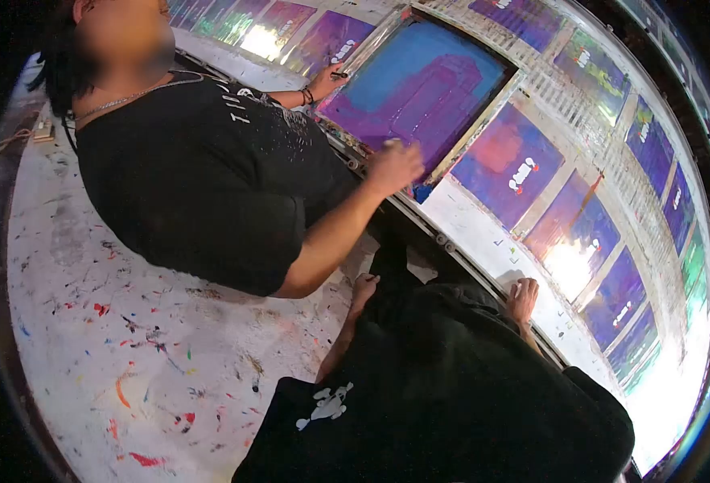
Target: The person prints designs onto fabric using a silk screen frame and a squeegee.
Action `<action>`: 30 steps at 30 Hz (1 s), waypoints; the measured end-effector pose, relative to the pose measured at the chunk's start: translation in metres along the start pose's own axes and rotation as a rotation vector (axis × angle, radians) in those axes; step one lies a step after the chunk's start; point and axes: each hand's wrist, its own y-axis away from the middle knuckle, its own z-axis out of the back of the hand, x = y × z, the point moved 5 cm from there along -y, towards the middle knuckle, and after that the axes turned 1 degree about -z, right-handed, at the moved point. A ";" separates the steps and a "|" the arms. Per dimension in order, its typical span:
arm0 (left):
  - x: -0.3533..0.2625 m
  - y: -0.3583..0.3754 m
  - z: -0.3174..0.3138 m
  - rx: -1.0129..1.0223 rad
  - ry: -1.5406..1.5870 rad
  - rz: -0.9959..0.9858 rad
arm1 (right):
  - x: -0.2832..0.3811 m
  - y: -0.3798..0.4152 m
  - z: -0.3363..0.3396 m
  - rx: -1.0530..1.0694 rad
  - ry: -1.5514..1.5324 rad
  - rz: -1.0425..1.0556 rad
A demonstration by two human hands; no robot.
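Observation:
My left hand hangs by my side over the paint-spotted floor, fingers curled in, with nothing seen in it. My right hand rests on the near edge of the long white print table, its fingers lying on the surface and holding nothing. Beyond it lie dark purple and blue printed sheets with small white and red lettering. A framed printing screen, smeared with purple ink over blue mesh, sits on the table, apart from both my hands.
A co-worker in a black T-shirt stands at the left; one hand is at the screen frame, the other over its near corner. A metal rail runs along the table edge. Paint marks cover the floor.

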 end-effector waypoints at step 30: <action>-0.080 0.048 -0.060 0.084 -0.075 0.041 | -0.053 0.016 0.014 -0.032 -0.216 0.099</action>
